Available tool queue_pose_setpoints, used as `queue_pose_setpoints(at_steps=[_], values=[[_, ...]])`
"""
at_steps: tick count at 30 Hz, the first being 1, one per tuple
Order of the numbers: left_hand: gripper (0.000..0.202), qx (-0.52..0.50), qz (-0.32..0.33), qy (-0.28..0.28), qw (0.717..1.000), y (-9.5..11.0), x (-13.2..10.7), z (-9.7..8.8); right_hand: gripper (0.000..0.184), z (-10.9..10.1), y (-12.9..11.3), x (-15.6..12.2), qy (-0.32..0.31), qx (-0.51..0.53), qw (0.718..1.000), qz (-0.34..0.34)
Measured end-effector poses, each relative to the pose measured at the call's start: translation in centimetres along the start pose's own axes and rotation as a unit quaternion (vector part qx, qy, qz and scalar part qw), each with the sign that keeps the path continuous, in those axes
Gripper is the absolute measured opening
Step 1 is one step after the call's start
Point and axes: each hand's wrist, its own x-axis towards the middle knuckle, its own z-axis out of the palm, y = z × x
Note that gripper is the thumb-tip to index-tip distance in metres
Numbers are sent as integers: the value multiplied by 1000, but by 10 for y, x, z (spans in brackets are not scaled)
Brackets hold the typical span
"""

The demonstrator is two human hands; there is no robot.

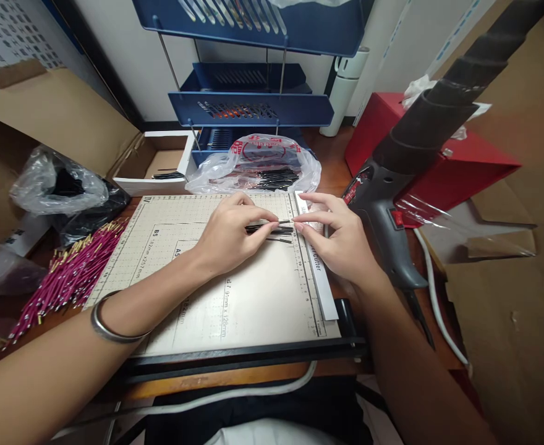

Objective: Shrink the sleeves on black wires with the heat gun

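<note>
My left hand (232, 228) rests over the paper cutter's board (263, 296), thumb and index finger pinched on a small bundle of thin black strips (279, 231). The strips lie sideways, their free ends pointing right toward the cutter's white guide bar (321, 272). My right hand (341, 238) is over that bar. Its thumb and a fingertip close on the end of the uppermost strip, while another finger stretches out above. One black strip lies a little lower, apart from the bundle. What sits under my left palm is hidden.
Behind the board are a clear plastic bag (309, 170) of black strips and a white box (128, 185). Magenta wires (77, 262) with gold ends pile up at left. A grey heat gun (387, 210) stands at right before a red box (476, 154). Blue shelves (253, 105) rise behind.
</note>
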Motion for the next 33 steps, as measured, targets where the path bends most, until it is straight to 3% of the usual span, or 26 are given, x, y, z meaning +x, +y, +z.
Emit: queue_pose_setpoints(at_steps=[4,12,27,33], values=[[12,33,7,18,999,-1,0,1,16,1,-4,-1,-4,-43,998,-36],[16,40,10,-6,999,0,1,0,19,2,-10,-2,-7,-88,994,-68],[16,17,14,0,1000,2,1,1,14,3,-12,-2,3,-75,995,-68],[16,-29,29,-27,999,3,2,-2,13,-5,-11,1,-33,-39,996,-70]])
